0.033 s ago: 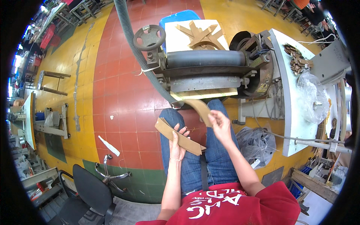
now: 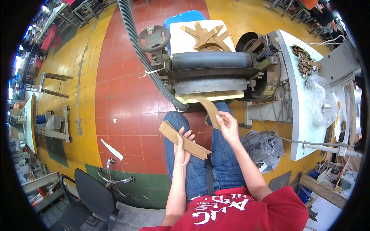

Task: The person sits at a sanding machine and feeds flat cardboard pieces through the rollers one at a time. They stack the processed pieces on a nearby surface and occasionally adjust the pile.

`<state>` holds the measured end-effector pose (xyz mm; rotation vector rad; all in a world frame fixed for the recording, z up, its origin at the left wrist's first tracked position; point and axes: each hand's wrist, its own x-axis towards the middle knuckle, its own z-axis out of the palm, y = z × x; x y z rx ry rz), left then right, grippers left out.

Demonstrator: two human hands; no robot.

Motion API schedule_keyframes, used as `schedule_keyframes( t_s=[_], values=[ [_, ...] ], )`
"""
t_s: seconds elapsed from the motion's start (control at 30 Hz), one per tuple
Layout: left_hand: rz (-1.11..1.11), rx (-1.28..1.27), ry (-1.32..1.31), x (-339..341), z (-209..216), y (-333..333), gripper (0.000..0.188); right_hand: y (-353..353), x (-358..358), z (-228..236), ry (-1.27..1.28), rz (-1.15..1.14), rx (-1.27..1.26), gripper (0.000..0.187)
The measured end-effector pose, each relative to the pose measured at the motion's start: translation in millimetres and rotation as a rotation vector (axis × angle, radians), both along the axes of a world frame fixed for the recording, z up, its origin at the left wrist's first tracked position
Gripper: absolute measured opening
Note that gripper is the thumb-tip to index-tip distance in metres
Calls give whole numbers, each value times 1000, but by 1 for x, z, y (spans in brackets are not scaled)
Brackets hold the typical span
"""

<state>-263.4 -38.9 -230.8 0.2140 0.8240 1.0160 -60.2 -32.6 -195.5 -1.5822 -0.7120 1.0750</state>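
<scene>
Lettering (image 2: 219, 208) in white is printed across the red shirt (image 2: 283, 210), as shown by the head view. Marks are also seen on the yellow strip (image 2: 227, 95) at the front edge of the machine (image 2: 216, 72), but they are too small to be read. A stack of flat brown pieces (image 2: 195, 149) is held above the jeans (image 2: 226, 169) by the left hand (image 2: 182, 147); the thumb is laid on top, and the fingers are partly spread. One curved brown piece (image 2: 210, 109) is pinched between thumb and fingers of the right hand (image 2: 229, 126), which is nearly closed. The piece's far end is directed to the yellow strip; whether the strip is touched, it cannot be told. Between the two hands some open room is left. At the right, the edge of a white table (image 2: 295, 144) is found beyond a plastic bag (image 2: 264, 148). To the left, wider space is given by the red tiled floor (image 2: 127, 127).
</scene>
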Motion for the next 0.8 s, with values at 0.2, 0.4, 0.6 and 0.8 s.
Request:
schedule_keyframes(
  t_s=[0.2, 0.4, 0.6, 0.8],
  values=[
    [-18, -2, -3, -1, -1, 0, 52, -25, 18, 34, 117, 185, -202, 18],
    [-22, -6, -45, 0, 1, 2, 57, -34, 23, 97, 220, 262, 208, 14],
    [63, -94, -260, -5, 5, 4, 64, -2, 23, 51, 166, 65, 225, 19],
    [105, -113, -308, -6, 7, 4, 63, -20, 17, -20, 194, -6, -288, 16]
  ],
)
